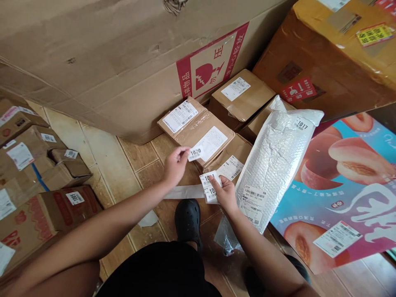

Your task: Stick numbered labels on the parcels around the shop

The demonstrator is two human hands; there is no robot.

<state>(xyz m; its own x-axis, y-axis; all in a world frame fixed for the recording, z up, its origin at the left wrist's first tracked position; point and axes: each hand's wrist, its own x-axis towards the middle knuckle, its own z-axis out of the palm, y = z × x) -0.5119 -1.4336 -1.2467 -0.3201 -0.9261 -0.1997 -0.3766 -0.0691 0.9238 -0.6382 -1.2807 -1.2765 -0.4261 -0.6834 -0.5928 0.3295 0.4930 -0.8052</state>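
Between the thumb and fingers of my left hand (pixel 177 167) is a white sticker label (pixel 195 153) printed 1020. It hovers over the near edge of a flat cardboard parcel (pixel 199 128) that bears two white shipping labels. Lower and to the right, my right hand (pixel 225 192) grips a folded strip of number labels (pixel 210 189), my thumb covering part of the print. A bare backing strip (pixel 184 192) trails leftward from it. Close to my right hand leans a silver bubble mailer (pixel 278 152) marked 1017. Another cardboard parcel (pixel 232 165) lies partly under the flat one.
A huge carton (pixel 123 53) with a red fragile mark stands behind. On the right are an orange-brown taped box (pixel 324 53) and a peach-printed box (pixel 343 173). Numbered parcels (pixel 46 156) are stacked at left. My dark clog (pixel 187 220) rests on the tiled floor (pixel 145 163).
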